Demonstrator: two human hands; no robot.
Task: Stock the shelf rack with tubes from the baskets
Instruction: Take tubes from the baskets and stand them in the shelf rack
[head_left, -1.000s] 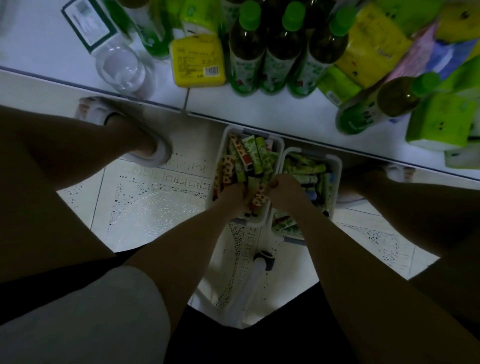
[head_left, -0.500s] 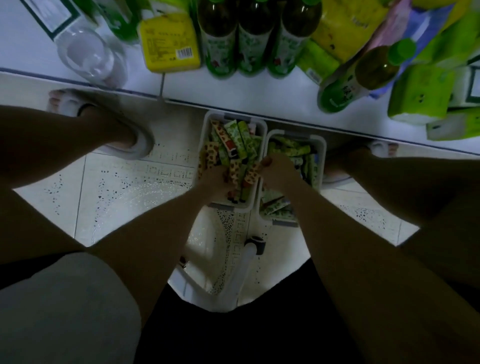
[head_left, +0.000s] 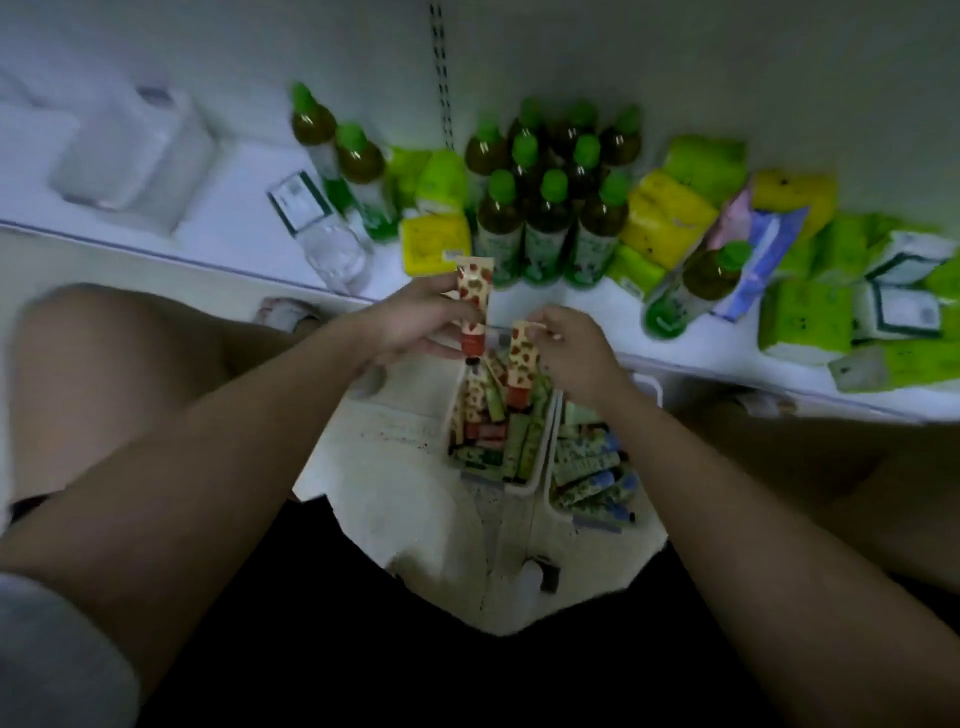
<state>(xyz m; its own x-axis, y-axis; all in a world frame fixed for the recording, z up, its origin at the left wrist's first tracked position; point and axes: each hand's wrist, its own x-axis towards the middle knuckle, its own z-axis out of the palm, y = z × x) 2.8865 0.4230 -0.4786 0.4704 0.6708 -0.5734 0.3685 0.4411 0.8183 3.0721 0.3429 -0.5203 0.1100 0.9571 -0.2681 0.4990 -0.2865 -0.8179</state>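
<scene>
My left hand (head_left: 415, 325) grips a cream tube with red strawberry print (head_left: 474, 296), held upright just in front of the shelf edge. My right hand (head_left: 569, 348) pinches the flat top end of a second strawberry tube (head_left: 522, 358), which hangs cap-down over the baskets. Two white baskets stand side by side on the floor below: the left basket (head_left: 511, 486) holds several red and green tubes, the right basket (head_left: 553, 506) holds several green and blue tubes. The white bottom shelf (head_left: 545, 304) lies right behind my hands.
On the shelf stand several green-capped bottles (head_left: 545, 223), a yellow pack (head_left: 436, 244), a clear jar (head_left: 337, 254), yellow and green packs (head_left: 670, 218) and white paper rolls (head_left: 135, 156). My knees flank the baskets. A white handle (head_left: 535, 577) lies on the tiled floor.
Both hands have risen out of the left basket, each lifting a strawberry tube up toward the shelf. The view has tilted up, showing more of the shelf.
</scene>
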